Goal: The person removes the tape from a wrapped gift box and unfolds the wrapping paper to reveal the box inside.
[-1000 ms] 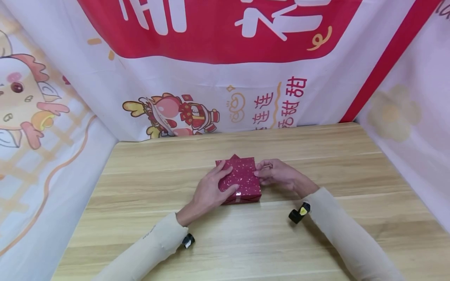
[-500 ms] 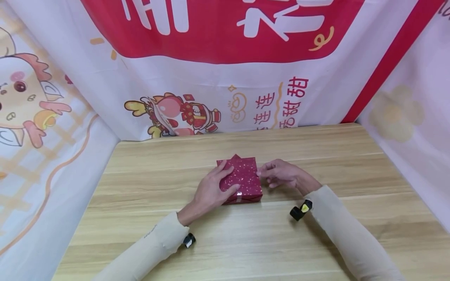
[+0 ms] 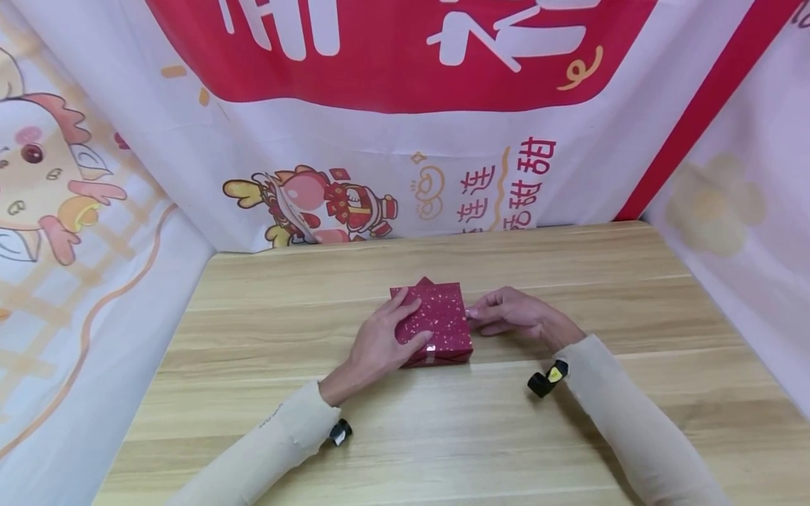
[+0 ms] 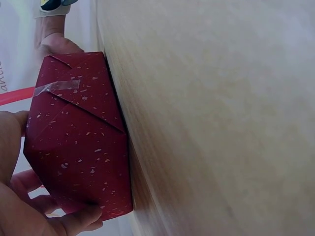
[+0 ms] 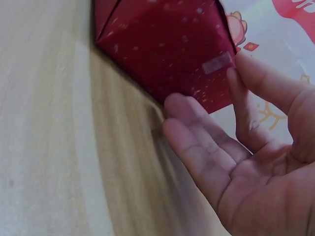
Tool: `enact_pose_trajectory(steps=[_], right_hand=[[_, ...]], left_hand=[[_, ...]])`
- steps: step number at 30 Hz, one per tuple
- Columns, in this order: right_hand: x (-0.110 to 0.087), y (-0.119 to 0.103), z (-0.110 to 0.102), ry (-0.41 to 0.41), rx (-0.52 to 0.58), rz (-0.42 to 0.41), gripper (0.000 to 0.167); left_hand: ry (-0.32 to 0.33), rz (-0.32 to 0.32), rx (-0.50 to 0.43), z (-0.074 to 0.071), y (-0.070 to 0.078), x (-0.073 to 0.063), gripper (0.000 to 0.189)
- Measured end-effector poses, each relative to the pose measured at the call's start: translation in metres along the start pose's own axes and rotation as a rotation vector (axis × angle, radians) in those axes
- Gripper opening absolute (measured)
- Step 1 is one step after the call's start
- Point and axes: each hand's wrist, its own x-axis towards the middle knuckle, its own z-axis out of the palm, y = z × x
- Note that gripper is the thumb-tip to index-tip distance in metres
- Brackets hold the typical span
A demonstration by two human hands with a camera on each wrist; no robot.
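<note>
A gift box [image 3: 443, 316] wrapped in dark red, gold-flecked paper sits on the wooden table. My left hand [image 3: 376, 337] grips its left part, thumb on the top near the front edge; in the left wrist view several fingers [image 4: 81, 220] curl round a corner. A strip of clear tape [image 4: 64, 86] crosses the folded front flap. On the right side is another short piece of clear tape [image 5: 216, 64]. My right hand [image 3: 512, 313] has thumb and forefinger pinched at that tape's end, while the other fingers [image 5: 182, 105] reach along the box's lower edge.
The wooden table [image 3: 285, 281] spreads around the box. A printed white and red cloth [image 3: 392, 70] hangs behind it, with more cloth along both sides. Black wrist cameras [image 3: 547, 378] are strapped at both sleeves.
My right hand has drawn slightly right from the box's side, its fingertips now together at the tape. The left hand and the box have stayed in place.
</note>
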Motion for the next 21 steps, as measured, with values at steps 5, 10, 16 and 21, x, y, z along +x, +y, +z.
enact_pose_trajectory(steps=[5,10,16,21], right_hand=[[0.002,0.007,-0.004,-0.024,0.016,-0.004,0.027],[0.004,0.012,-0.009,-0.043,0.032,0.005,0.025],[0.004,0.015,-0.010,-0.053,0.048,0.017,0.024],[0.004,0.018,-0.011,-0.046,0.070,0.029,0.021]], left_hand=[[0.000,-0.001,0.000,0.000,0.000,0.001,0.065],[-0.002,-0.002,0.003,0.000,0.000,0.001,0.065],[0.001,-0.003,-0.003,0.000,0.000,0.001,0.065],[-0.002,-0.004,-0.001,0.000,0.000,0.001,0.065]])
